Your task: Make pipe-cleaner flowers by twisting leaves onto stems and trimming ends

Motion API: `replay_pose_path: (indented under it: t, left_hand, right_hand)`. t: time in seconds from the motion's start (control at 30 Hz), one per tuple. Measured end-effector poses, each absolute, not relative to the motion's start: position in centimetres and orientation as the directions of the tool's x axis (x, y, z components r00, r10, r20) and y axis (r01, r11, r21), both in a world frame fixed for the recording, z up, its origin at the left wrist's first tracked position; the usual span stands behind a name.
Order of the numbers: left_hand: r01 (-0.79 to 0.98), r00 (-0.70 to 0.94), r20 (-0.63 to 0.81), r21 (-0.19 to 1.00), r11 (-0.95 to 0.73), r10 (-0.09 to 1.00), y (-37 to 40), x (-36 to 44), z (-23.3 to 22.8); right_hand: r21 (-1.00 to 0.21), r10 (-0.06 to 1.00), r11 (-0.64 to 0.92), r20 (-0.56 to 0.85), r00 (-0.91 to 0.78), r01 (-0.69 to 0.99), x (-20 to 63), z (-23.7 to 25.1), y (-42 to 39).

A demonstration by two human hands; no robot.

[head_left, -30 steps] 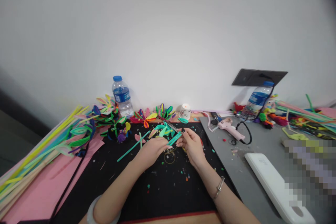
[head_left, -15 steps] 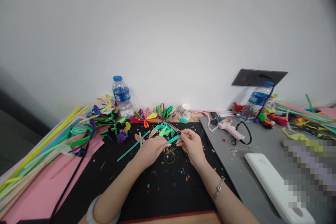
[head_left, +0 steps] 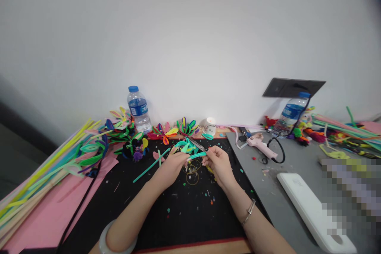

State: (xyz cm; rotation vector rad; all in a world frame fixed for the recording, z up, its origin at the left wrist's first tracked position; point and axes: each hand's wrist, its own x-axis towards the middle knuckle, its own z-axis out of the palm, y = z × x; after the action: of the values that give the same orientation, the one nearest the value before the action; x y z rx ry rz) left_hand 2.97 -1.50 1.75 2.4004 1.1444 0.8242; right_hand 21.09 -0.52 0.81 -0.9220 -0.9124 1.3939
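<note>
A short teal pipe cleaner piece [head_left: 197,155] stretches between my two hands over the black mat [head_left: 190,214]. My left hand [head_left: 172,166] pinches its left end, and my right hand [head_left: 218,164] pinches the other end. Just behind my fingers lie scissors [head_left: 199,145], partly hidden by my right hand. Mint-green pipe cleaner loops [head_left: 186,147] rest beyond the left hand. Another teal pipe cleaner [head_left: 149,168] lies on the mat left of it. Thin yellowish rings [head_left: 192,178] lie below the held piece among small scraps.
Bundled pipe cleaners [head_left: 38,182] lie on pink paper at left. Along the wall stand a water bottle [head_left: 137,109], pipe cleaner flowers [head_left: 187,127] and a paper cup [head_left: 210,127]. At right are a pink glue gun [head_left: 262,147] with its cord, another bottle [head_left: 290,115] and a long white device [head_left: 312,210].
My hands have drawn slightly farther apart, so more of the teal piece shows between them. It now lies closer to level. Everything else stays in place.
</note>
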Motion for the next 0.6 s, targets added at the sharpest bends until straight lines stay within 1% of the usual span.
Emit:
replay_pose_path:
  t: [0.13, 0.23, 0.4, 0.6]
  left_hand:
    - [0.542, 0.446, 0.357, 0.623, -0.565, 0.821, -1.48, 3.02, 1.84]
    - [0.497, 0.422, 0.338, 0.690, -0.526, 0.841, -1.57, 3.10, 2.07]
    - [0.459, 0.443, 0.276, 0.748, -0.480, 0.853, -1.80, 3.31, 2.45]
    - [0.465, 0.451, 0.246, 0.756, -0.461, 0.858, -1.82, 3.38, 2.16]
  right_hand:
    - [-0.835, 0.984, -0.166, -0.107, -0.141, -0.525, 21.64, 1.13, -0.45]
    - [-0.779, 0.964, -0.247, -0.139, -0.226, -0.576, 21.97, 1.22, -0.35]
    - [-0.766, 0.957, -0.270, -0.147, -0.249, -0.584, 22.06, 1.14, -0.25]
    - [-0.791, 0.957, -0.257, -0.131, -0.258, -0.555, 22.13, 1.06, -0.22]
